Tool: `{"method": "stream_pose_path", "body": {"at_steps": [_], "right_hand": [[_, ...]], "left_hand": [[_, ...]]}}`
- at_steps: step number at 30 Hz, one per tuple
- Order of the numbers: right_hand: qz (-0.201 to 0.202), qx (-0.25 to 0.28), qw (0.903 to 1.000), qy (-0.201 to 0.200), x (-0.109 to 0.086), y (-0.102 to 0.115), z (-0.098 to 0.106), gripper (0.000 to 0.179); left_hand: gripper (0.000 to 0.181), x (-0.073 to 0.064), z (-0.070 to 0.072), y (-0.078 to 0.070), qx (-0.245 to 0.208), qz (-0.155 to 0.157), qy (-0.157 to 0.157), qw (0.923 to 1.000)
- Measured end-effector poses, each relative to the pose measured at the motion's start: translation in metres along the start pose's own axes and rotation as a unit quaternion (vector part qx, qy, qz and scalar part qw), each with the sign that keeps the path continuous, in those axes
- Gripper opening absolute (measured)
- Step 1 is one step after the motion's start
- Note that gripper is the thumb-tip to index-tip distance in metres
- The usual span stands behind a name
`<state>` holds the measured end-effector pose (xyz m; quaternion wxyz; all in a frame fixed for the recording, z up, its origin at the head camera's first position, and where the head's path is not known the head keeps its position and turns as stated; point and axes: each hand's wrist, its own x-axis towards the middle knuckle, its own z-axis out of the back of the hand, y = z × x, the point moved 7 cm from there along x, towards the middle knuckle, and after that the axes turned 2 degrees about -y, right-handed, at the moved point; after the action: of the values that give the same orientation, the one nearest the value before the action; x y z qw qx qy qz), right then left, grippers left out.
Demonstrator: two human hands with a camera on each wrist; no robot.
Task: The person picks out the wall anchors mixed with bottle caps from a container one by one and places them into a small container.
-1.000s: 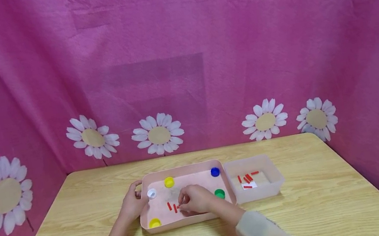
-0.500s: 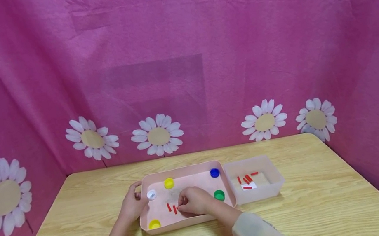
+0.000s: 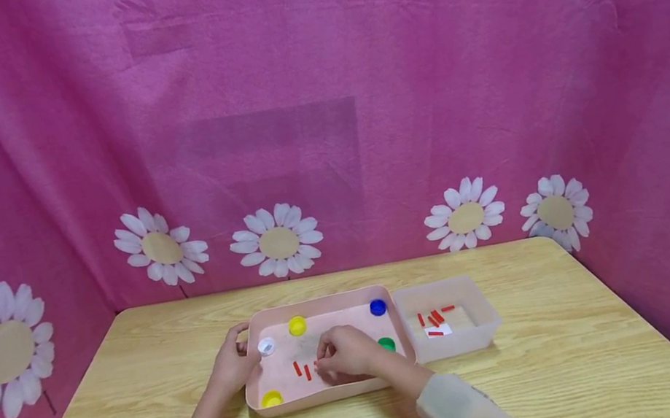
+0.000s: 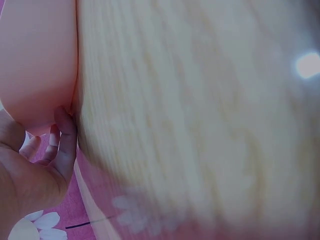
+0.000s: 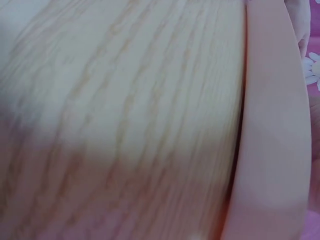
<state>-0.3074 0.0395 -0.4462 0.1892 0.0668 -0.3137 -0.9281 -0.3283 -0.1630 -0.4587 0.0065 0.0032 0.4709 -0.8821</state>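
Observation:
A shallow pink tray point(image 3: 338, 305) sits on the wooden table. My left hand point(image 3: 232, 363) grips its left wall, thumb at the rim; the left wrist view shows curled fingers point(image 4: 66, 142) against the outside of the pink wall. Over the tray floor, my right hand point(image 3: 348, 352) pinches a small red stick point(image 3: 316, 364), mostly hidden by the fingertips. Just left of it lie a red stick point(image 3: 308, 372) and another red stick point(image 3: 297, 368). In the right wrist view the tray's wall point(image 5: 275, 120) covers most of that hand.
Around the tray's inside stand a white cap point(image 3: 266, 346), a yellow cap point(image 3: 297, 325), another yellow cap point(image 3: 271, 398), a blue cap point(image 3: 377, 307) and a green cap point(image 3: 387, 344). A translucent bin point(image 3: 458, 345) with several red sticks and a white label point(image 3: 446, 330) adjoins the tray's right side.
My right hand dipped toward the two lying sticks, then shifted slightly back from them, a red stick still at its fingertips. The left hand keeps its hold on the tray.

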Motion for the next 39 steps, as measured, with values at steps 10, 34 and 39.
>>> {"method": "stream_pose_path", "body": {"at_steps": [10, 34, 39], "right_hand": [[0.037, -0.01, 0.9992, -0.009, -0.002, 0.007, 0.01, 0.013], [0.089, -0.036, 0.9951, -0.025, -0.015, 0.009, 0.039, 0.009], [0.091, -0.042, 0.9944, -0.032, -0.019, 0.009, 0.046, 0.007]], "left_hand": [[0.061, 0.0, 0.001, 0.001, -0.007, -0.003, -0.004, 1.0], [0.06, -0.001, 0.001, -0.002, -0.003, -0.008, -0.008, 0.9999], [0.06, -0.001, 0.001, -0.002, 0.003, -0.005, -0.007, 1.0]]}}
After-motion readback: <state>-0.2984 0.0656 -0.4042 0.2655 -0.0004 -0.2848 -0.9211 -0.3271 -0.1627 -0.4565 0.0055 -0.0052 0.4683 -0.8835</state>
